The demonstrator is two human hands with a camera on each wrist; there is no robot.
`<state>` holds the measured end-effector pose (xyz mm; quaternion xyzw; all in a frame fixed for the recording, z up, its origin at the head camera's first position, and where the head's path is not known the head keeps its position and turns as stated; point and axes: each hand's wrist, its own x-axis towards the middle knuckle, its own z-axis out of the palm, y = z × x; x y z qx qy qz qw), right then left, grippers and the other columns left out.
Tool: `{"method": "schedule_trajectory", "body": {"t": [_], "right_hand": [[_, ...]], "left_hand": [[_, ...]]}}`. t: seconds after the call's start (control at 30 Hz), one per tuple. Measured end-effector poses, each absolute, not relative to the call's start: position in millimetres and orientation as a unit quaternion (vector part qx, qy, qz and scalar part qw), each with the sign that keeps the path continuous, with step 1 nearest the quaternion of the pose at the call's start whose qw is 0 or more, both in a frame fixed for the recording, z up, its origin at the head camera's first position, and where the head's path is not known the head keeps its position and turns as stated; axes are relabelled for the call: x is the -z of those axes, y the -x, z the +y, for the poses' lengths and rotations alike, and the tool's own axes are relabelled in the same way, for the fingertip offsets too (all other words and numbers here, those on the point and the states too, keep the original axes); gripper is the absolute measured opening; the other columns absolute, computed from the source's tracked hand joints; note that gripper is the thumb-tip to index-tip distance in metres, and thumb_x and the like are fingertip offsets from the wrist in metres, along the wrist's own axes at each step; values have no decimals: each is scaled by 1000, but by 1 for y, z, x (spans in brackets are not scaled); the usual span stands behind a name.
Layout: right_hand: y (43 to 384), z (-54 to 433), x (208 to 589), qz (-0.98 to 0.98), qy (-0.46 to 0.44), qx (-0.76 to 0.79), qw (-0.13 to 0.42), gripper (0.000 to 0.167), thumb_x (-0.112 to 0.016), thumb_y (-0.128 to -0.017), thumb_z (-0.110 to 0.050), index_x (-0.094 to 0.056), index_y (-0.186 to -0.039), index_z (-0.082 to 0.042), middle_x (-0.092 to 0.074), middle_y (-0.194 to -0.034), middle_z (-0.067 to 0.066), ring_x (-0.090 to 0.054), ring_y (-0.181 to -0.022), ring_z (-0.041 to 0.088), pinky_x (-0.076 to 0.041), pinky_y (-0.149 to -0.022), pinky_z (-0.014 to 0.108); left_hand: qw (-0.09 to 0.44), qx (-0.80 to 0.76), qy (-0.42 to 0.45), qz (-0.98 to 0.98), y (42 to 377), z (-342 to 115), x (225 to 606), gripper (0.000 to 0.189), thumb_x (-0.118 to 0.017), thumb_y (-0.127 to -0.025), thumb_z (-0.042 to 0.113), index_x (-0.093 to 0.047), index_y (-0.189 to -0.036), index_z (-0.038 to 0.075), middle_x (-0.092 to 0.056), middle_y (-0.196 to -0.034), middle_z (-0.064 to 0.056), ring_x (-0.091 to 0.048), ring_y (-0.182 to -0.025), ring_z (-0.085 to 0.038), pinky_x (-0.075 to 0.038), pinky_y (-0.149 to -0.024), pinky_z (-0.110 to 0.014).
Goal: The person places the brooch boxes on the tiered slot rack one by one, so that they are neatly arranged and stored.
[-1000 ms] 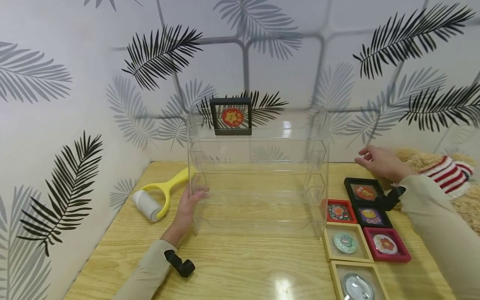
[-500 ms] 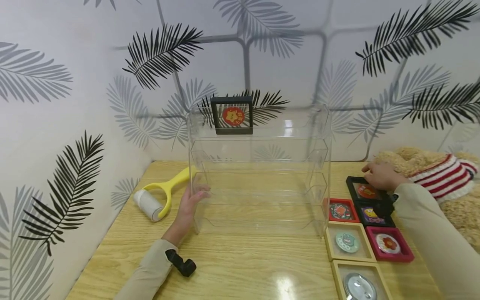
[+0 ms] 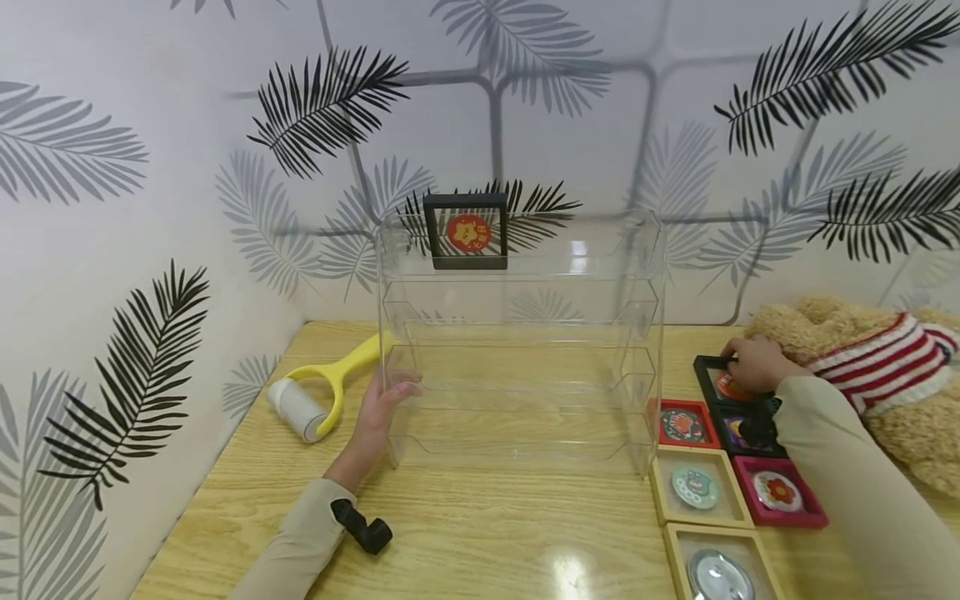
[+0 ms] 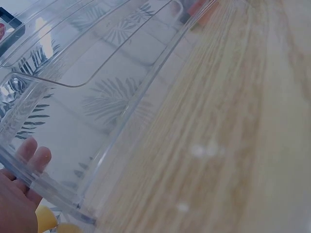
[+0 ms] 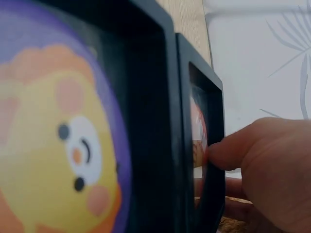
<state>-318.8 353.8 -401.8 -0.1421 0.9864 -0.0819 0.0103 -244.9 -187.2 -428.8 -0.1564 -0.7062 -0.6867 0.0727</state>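
A clear acrylic tiered rack (image 3: pixel 517 367) stands mid-table. My left hand (image 3: pixel 381 408) grips its left side panel; in the left wrist view fingertips (image 4: pixel 40 158) show through the plastic. A black display frame (image 3: pixel 468 232) with a red star badge stands on the rack's top tier at left. At right, my right hand (image 3: pixel 759 364) pinches another black display frame (image 3: pixel 707 377) with an orange-red badge. In the right wrist view the thumb (image 5: pixel 226 154) lies on its front and fingers show behind. Nearer lies a black frame (image 5: pixel 154 121) with a yellow cartoon badge, partly covered by the wrist camera.
Left of the rack lies a yellow lint roller (image 3: pixel 307 404). Flat at right are a red frame (image 3: pixel 684 423), a magenta frame (image 3: pixel 780 492) and two wooden frames (image 3: pixel 696 487) with badges. A plush toy (image 3: pixel 817 325) in a striped knit lies behind them. A patterned wall backs the table.
My right hand has come down from above the frames onto the far black one and now pinches it. The left hand stays on the rack.
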Motion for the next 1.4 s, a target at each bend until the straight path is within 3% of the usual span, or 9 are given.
{"method": "schedule_trajectory", "body": {"t": [0.27,0.6,0.87,1.03,1.2,1.4], "right_hand": [[317,354,398,987,135,83,2,18,-52,-84,0,-61,-95,11,-62,-90,29,-53,-90,49,-41,-80,57],[319,356,395,982,132,135,-11,19,-48,-90,0,-55,-103,14,-60,-95,34,-59,-88,46,-46,-77,56],[316,355,385,975,127,184,-17,22,-47,-94,0,-50,-110,14,-58,-99,37,-59,-89,47,-47,-74,55],[313,349,373,972,140,189,-29,22,-44,-97,-1,-48,-113,14,-59,-99,35,-59,-84,41,-46,-67,46],[311,345,358,968,143,204,-28,24,-38,-101,-5,-45,-117,13,-56,-102,35,-55,-76,32,-42,-62,40],[311,341,338,962,148,222,-52,28,-34,-102,-6,-43,-120,14,-55,-104,34,-59,-90,43,-48,-70,48]], "left_hand": [[76,688,156,-705,247,-186,428,64,-40,-91,15,-22,-150,-3,-56,-113,-11,-53,-111,-14,-23,-110,-49],[78,683,155,-709,245,-185,427,63,-39,-92,15,-22,-150,-1,-57,-107,4,-55,-108,-12,-25,-108,-45],[78,686,155,-706,245,-185,428,62,-40,-92,15,-23,-150,-1,-57,-110,-9,-55,-105,-8,-27,-108,-44],[76,687,152,-707,246,-185,429,63,-40,-91,15,-23,-150,-1,-57,-110,-7,-55,-105,-9,-30,-105,-34],[76,682,153,-712,246,-185,429,62,-40,-92,14,-22,-150,-1,-57,-110,-7,-55,-105,-9,-31,-104,-33],[74,678,152,-715,245,-186,429,62,-40,-93,15,-22,-150,0,-57,-108,5,-52,-108,-3,-29,-105,-33]]}}
